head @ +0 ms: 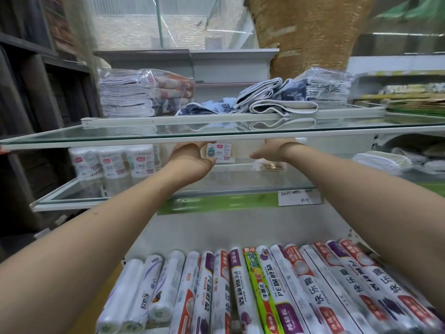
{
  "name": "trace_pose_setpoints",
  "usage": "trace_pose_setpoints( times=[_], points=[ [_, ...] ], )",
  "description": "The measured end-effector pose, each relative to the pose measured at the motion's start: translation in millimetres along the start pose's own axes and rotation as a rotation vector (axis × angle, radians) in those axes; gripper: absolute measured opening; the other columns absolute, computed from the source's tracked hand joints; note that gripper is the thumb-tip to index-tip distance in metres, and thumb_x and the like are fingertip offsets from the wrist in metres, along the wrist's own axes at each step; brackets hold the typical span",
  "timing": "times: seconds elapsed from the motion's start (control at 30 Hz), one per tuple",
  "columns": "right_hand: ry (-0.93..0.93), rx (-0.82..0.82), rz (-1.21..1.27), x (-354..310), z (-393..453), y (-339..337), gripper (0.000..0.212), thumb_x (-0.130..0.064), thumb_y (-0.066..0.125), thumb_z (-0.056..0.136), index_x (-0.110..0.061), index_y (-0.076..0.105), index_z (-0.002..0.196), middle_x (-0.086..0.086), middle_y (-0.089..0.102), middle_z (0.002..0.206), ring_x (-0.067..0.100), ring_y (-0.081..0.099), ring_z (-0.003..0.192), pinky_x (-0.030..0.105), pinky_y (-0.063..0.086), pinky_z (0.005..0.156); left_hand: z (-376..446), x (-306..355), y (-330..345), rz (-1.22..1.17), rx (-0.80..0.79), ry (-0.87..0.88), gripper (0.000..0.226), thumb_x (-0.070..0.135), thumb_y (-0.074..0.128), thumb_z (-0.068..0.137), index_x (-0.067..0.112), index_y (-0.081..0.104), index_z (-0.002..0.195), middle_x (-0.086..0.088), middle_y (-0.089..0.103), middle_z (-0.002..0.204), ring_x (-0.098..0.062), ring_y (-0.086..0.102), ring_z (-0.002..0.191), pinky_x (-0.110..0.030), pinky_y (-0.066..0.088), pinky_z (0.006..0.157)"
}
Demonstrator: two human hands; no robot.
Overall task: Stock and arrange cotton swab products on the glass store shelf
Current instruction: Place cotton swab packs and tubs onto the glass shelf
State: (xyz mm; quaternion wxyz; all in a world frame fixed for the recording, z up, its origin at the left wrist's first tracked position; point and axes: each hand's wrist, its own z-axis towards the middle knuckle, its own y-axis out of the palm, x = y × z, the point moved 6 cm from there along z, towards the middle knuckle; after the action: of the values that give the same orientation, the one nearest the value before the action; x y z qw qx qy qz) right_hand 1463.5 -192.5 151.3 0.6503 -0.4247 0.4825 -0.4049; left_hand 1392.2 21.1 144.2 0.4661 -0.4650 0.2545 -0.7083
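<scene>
White and pink, a small box of cotton swabs (pixel 220 151) stands upright toward the back of the middle glass shelf (pixel 115 196), seen just under the front edge of the shelf above. The left hand (pixel 190 159) curls round the box's left side, thumb underneath near its lower corner. The right hand (pixel 271 151) reaches in just beside the box on its right; its fingers are hidden behind the upper shelf edge, so I cannot tell whether they are spread or closed, or whether they touch anything.

To the left on the same shelf, a row of round cotton swab tubs (pixel 113 162) already stands close together. To the right lies a flat packet of wooden-stemmed swabs (pixel 269 166). Between tubs and packet the glass is mostly bare, so stocking looks partly done, with this box apparently being set into place and room left for more.

Above, the upper glass shelf (pixel 72 137) carries folded towels (pixel 134 95). Below, rolls of plastic wrap (pixel 252 292) lie side by side.
</scene>
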Motion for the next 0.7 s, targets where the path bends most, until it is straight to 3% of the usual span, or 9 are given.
trace_pose_setpoints(
  times=[0.13, 0.3, 0.4, 0.47, 0.53, 0.6, 0.7],
  points=[
    [-0.025, -0.052, -0.035, 18.3, -9.3, -8.3, 0.077, -0.053, 0.06, 0.093, -0.02, 0.03, 0.155, 0.006, 0.038, 0.157, 0.027, 0.042, 0.139, 0.036, 0.034, 0.11, 2.6, 15.2, 13.5, -0.049, 0.01, 0.021, 0.047, 0.036, 0.062, 0.095, 0.041, 0.054, 0.141, -0.001, 0.056, 0.142, -0.023, 0.054, 0.125, -0.019, 0.038, 0.092],
    [-0.021, -0.021, -0.087, 48.0, -23.3, -16.3, 0.075, -0.056, 0.067, 0.087, -0.019, 0.043, 0.147, 0.005, 0.049, 0.149, 0.027, 0.05, 0.131, 0.032, 0.039, 0.1, 5.2, 37.9, 32.4, -0.088, 0.012, 0.096, 0.046, 0.03, 0.069, 0.09, 0.036, 0.06, 0.135, 0.0, 0.059, 0.138, -0.023, 0.053, 0.126, -0.026, 0.042, 0.104],
    [-0.011, -0.071, -0.141, 65.4, -31.0, -16.1, 0.086, -0.068, 0.064, 0.082, -0.019, 0.043, 0.149, 0.002, 0.042, 0.154, 0.024, 0.044, 0.136, 0.031, 0.036, 0.101, 9.8, 50.8, 40.4, -0.093, -0.004, 0.107, 0.047, 0.031, 0.069, 0.09, 0.04, 0.059, 0.135, -0.001, 0.059, 0.136, -0.023, 0.053, 0.124, -0.024, 0.039, 0.098],
    [0.002, -0.156, -0.064, 77.5, -37.8, -15.3, 0.095, -0.073, 0.065, 0.077, -0.023, 0.037, 0.152, -0.001, 0.032, 0.159, 0.023, 0.035, 0.142, 0.033, 0.03, 0.11, 11.9, 58.0, 45.7, -0.093, -0.023, 0.106, 0.047, 0.032, 0.068, 0.091, 0.04, 0.057, 0.136, -0.002, 0.058, 0.136, -0.024, 0.055, 0.121, -0.023, 0.04, 0.096],
    [0.0, -0.212, 0.024, 87.8, -43.9, -14.2, 0.1, -0.067, 0.072, 0.075, -0.027, 0.03, 0.155, -0.003, 0.026, 0.162, 0.022, 0.029, 0.146, 0.036, 0.025, 0.117, 12.4, 64.1, 49.3, -0.09, -0.031, 0.109, 0.047, 0.033, 0.068, 0.091, 0.042, 0.057, 0.136, -0.002, 0.059, 0.135, -0.024, 0.058, 0.113, -0.024, 0.042, 0.095],
    [0.011, -0.194, 0.094, 95.7, -46.3, -13.7, 0.101, -0.055, 0.082, 0.072, -0.027, 0.032, 0.155, -0.001, 0.031, 0.16, 0.023, 0.034, 0.143, 0.036, 0.029, 0.117, 11.7, 69.3, 51.0, -0.087, -0.028, 0.114, 0.046, 0.036, 0.067, 0.091, 0.043, 0.057, 0.136, -0.003, 0.059, 0.135, -0.026, 0.059, 0.111, -0.027, 0.045, 0.097],
    [0.012, -0.054, 0.208, 100.3, -44.5, -17.4, 0.087, -0.04, 0.089, 0.067, -0.023, 0.048, 0.142, 0.004, 0.052, 0.138, 0.024, 0.054, 0.12, 0.034, 0.047, 0.1, 8.9, 75.7, 51.6, -0.072, -0.034, 0.114, 0.048, 0.036, 0.066, 0.092, 0.041, 0.055, 0.139, -0.005, 0.06, 0.132, -0.026, 0.06, 0.108, -0.027, 0.046, 0.091]
  ],
)
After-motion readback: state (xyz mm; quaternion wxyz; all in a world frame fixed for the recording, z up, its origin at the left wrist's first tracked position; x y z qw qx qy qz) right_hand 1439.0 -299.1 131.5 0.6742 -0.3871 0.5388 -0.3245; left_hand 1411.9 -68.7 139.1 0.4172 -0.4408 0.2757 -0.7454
